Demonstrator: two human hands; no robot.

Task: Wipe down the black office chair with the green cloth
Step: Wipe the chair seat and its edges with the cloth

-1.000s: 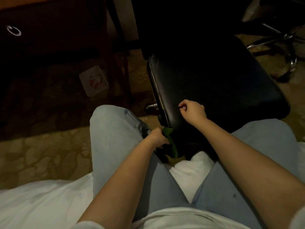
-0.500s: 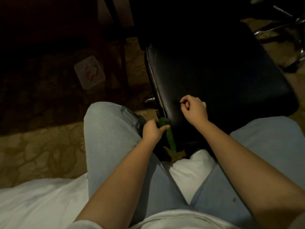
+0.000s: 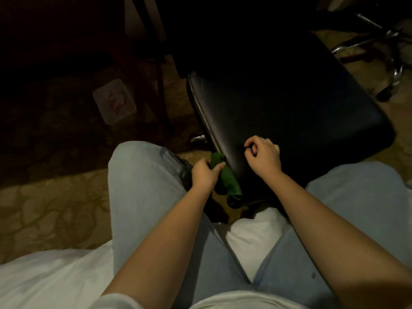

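Note:
The black office chair (image 3: pixel 289 112) stands in front of my knees, its glossy seat tilted toward me and its back lost in darkness. My left hand (image 3: pixel 204 173) grips the green cloth (image 3: pixel 227 179) and holds it against the seat's near left corner; the cloth hangs down below the edge. My right hand (image 3: pixel 264 156) rests on the seat's front edge with its fingers curled and nothing visibly held in them.
A clear plastic lid or box (image 3: pixel 114 101) lies on the patterned carpet at the left. Dark wooden furniture legs (image 3: pixel 159 90) stand behind it. Another chair's chrome wheeled base (image 3: pixel 383 41) is at the top right. My knees in light jeans flank the chair.
My left hand has slid the green cloth up along the seat's left front corner. My right hand stayed on the seat's front edge. The view shifted slightly downward.

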